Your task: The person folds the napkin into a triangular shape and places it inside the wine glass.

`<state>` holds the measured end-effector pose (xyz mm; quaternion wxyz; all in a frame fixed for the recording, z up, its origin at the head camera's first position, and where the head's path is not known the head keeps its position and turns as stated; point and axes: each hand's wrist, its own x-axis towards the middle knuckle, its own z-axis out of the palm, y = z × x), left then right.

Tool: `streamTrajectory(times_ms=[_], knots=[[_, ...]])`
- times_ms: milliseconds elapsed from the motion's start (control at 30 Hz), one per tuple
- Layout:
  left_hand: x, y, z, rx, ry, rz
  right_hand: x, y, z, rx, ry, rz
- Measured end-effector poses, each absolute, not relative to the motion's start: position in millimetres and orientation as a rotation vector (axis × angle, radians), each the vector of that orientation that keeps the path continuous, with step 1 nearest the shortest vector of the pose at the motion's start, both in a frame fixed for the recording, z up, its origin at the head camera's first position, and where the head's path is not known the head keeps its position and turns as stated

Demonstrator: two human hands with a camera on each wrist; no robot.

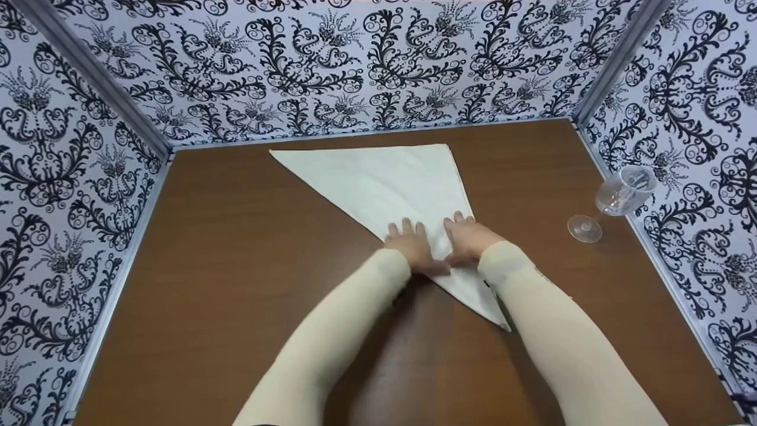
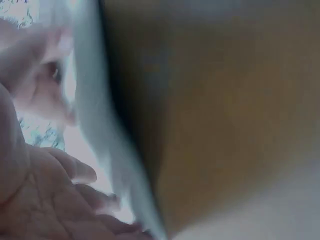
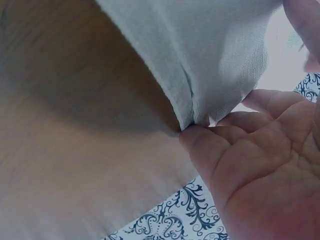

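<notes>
A white cloth napkin, folded into a triangle, lies on the brown table, its long slanting edge toward the person. My left hand rests on the cloth near the middle of that edge, fingers spread and pointing away. Just to its right, my right hand presses on the cloth by its right edge, with the thumbs close together. In the left wrist view the left palm shows beside the blurred cloth edge. The right wrist view has the right fingers straight against the layered hems of the napkin.
A clear stemmed glass stands near the table's right edge. Patterned black-and-white panels enclose the back and both sides of the table, with grey metal posts at the corners.
</notes>
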<state>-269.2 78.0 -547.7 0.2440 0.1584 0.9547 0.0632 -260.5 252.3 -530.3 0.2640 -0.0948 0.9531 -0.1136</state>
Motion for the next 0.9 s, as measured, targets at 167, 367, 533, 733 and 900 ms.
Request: streamTrajectory(times_ms=[167,367,533,733,900], knots=[[-254.0,80.3,-539.8,0.391,2.601,0.073,-258.7,254.5,-525.8,-0.299,2.562,-0.284],[-257.2,73.3,-538.6,0.422,2.579,0.104,-258.8,256.1,-523.9,-0.345,2.586,-0.241],[-259.8,79.8,-538.6,0.385,2.586,0.030,-258.5,252.9,-526.1,-0.337,2.609,-0.250],[-257.2,89.9,-542.5,0.295,2.584,0.074,-259.1,251.2,-524.0,-0.375,2.624,-0.258],[-255.3,89.7,-548.4,0.270,2.600,0.099,-268.5,258.8,-521.9,-0.434,2.721,-0.276]])
